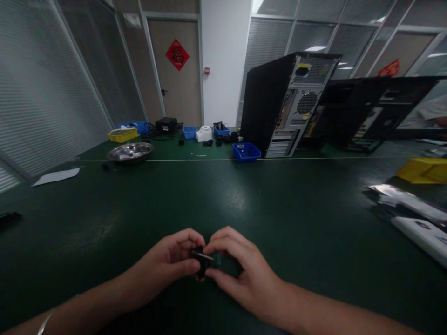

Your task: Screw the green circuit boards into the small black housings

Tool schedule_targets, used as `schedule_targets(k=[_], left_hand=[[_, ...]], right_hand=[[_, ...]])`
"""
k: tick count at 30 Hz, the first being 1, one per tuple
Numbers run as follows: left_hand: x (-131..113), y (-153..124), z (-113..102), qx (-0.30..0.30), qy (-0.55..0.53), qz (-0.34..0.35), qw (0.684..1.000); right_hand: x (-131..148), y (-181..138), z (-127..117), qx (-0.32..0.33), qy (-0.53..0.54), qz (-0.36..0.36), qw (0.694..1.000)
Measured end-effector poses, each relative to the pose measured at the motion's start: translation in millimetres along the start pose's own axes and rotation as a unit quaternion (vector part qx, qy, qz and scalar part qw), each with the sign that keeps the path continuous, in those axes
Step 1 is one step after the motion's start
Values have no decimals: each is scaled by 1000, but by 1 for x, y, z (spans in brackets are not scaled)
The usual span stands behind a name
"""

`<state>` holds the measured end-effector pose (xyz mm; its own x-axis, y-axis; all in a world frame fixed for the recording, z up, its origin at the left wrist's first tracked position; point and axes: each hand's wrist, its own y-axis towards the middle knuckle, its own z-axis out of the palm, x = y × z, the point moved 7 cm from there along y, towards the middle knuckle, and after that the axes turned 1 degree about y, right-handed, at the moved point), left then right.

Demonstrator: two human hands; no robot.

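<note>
My left hand (176, 256) is closed, with thumb and fingers pinching a small black part (201, 266) above the green table. A thin pale edge runs across the top of that part. From the other side comes my right hand (244, 267), its thumb and fingertips closed around a small dark green piece (217, 259) that meets the black part. Both hands are close together near the front of the table, fingertips almost touching. The details of the held pieces are blurred and partly covered by the fingers.
Across the green table (223, 195) stand a black computer tower (268, 97), a blue bin (246, 152) and a metal bowl (130, 152). White paper (57, 176) lies left. At right are a yellow bin (424, 170) and a white flat box (421, 232). Another person's arm (440, 122) shows far right.
</note>
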<state>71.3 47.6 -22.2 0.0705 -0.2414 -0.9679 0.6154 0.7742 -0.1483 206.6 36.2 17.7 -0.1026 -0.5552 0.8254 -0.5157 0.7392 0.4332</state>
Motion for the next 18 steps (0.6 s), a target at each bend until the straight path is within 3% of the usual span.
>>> schedule_targets(k=[3, 18], left_hand=[[1, 1, 6, 18, -24, -8, 1000], [5, 3, 4, -1, -11, -17, 1000]], right_hand=[[-2, 0, 2, 7, 2, 13, 1000], [-6, -1, 2, -7, -12, 25, 1000]])
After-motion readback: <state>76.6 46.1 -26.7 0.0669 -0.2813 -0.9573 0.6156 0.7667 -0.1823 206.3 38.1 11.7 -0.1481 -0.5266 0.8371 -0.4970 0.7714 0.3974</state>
